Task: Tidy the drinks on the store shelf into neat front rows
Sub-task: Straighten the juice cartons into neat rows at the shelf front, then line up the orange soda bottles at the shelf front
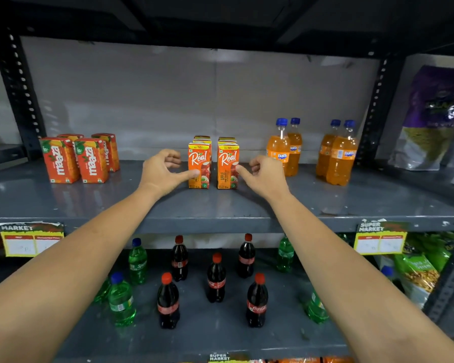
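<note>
Upper shelf point(220, 205), left to right: four Maaza cartons point(76, 159), two rows of Real apple cartons point(213, 165) at centre (rear ones hidden, count uncertain), four Fanta bottles point(311, 151) in two pairs. Left hand point(160, 172) and right hand point(264, 175) half-open, thumbs touching the front cartons' outer sides, gripping nothing. Lower shelf: five cola bottles point(215, 281) scattered; roughly six green bottles point(122, 301), some hidden behind forearms.

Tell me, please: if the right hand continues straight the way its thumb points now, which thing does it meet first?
The right hand points left toward the right Real apple juice carton. Its thumb tip looks already at that carton's right edge, so that carton comes first, though the picture cannot confirm contact.
</note>
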A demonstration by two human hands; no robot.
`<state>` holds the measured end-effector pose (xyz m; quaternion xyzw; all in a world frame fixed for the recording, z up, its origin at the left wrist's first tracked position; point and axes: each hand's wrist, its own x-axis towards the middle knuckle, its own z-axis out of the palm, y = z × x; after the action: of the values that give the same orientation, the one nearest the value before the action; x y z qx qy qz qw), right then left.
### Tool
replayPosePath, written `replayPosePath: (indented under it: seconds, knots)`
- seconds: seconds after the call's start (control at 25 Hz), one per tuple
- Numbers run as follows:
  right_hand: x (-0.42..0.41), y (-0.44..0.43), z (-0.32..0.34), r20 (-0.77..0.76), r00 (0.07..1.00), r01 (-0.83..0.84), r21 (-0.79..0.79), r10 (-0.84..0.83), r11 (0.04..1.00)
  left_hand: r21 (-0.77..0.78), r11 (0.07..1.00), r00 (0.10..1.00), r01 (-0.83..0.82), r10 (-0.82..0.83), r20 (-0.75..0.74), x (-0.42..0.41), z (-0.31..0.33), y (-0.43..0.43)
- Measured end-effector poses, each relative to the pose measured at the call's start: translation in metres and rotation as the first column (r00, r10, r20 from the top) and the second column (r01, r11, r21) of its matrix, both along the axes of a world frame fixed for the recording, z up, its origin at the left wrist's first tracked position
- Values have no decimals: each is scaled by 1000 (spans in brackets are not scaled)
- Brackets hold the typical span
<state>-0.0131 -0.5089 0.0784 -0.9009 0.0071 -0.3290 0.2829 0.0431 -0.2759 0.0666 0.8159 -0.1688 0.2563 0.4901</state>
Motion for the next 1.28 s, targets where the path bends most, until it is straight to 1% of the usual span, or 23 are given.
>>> replayPosePath:
  seconds: [0.16, 0.24, 0.32, 0.44, 0.52, 0.6, 0.64, 0.72, 0.76, 0.8, 0.84, 0.88, 0.92, 0.96, 1.0, 1.04, 1.12, 1.2, 1.28]
  knots:
    - [-25, -13, -6, 133, 986, 116, -115, -100, 987, -27, 1000, 988, 6, -2, 157, -15, 0, -6]
    - [-36, -26, -9, 186, 973, 169, -163, -138, 972, 25, 1000, 966, -9, 3, 258, -21, 0, -11]
    - [-45, -44, -11, 244, 955, 223, -208, -170, 953, 107, 993, 939, -45, 6, 343, -31, 0, -23]
    - [-55, -82, -13, 300, 925, 312, -250, -233, 916, 200, 975, 907, -93, 0, 421, -50, 1, -63]
    - [-58, -107, -13, 323, 905, 366, -257, -278, 894, 242, 968, 897, -63, -52, 439, -57, 1, -95]
    - [-58, -135, -9, 319, 891, 408, -252, -322, 878, 260, 965, 911, -19, -91, 402, -56, 2, -133]
    - [-55, -150, -7, 306, 888, 419, -235, -343, 877, 245, 969, 926, -8, -85, 367, -54, 3, -150]
    - [-47, -180, -4, 251, 903, 399, -198, -348, 895, 183, 983, 958, -30, -24, 287, -47, 3, -184]
    - [-41, -194, -4, 214, 921, 359, -151, -324, 921, 153, 987, 971, -53, 16, 239, -42, 3, -195]
    - [-35, -206, -4, 182, 942, 299, -66, -283, 952, 126, 990, 983, -70, 48, 176, -38, 3, -205]
    - [-29, -217, -4, 150, 960, 231, 52, -236, 972, 96, 993, 993, -73, 63, 102, -34, 3, -213]
    - [-24, -227, -3, 117, 975, 165, 194, -190, 967, 60, 996, 997, -65, 62, 46, -31, 4, -218]
    - [-19, -235, 0, 85, 986, 109, 341, -146, 934, 16, 999, 998, -51, 51, 23, -28, 5, -224]
    - [-14, -243, 1, 59, 994, 56, 481, -97, 875, -27, 999, 999, -35, 36, 33, -26, 6, -229]
    - [-10, -248, 4, 41, 998, 6, 588, -37, 809, -63, 998, 999, -19, 22, 47, -24, 7, -233]
    - [-6, -253, 6, 42, 999, -53, 655, 34, 754, -94, 996, 999, -1, 5, 46, -23, 9, -236]
    - [4, -262, 9, 60, 980, -175, 700, 187, 693, -135, 990, 999, 44, -44, 4, -19, 11, -242]
    - [11, -272, 11, 60, 937, -273, 737, 343, 618, -157, 982, 992, 103, -114, -61, -13, 12, -248]
    - [18, -285, 13, 46, 887, -324, 772, 460, 547, -170, 971, 976, 166, -186, -110, -6, 13, -256]
